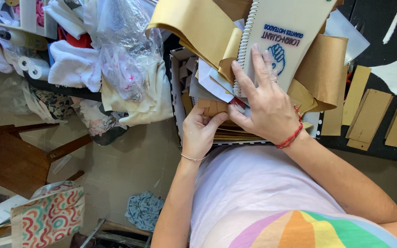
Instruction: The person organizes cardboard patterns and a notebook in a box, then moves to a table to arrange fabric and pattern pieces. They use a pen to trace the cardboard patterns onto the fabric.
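A white, dotted cardboard box (176, 98) stands open on the dark table edge, stuffed with brown paper and card pieces. On top of its contents lies a pale plastic spiral-bound cover (295, 20) bearing a printed label (279, 46): blue lettering above a blue drawing of a hand. At upper left, a crinkled clear plastic bag (125, 50) holds white and pink fabric. At lower left sits a cloth bag (49, 216) with red, teal and orange wavy patterning.
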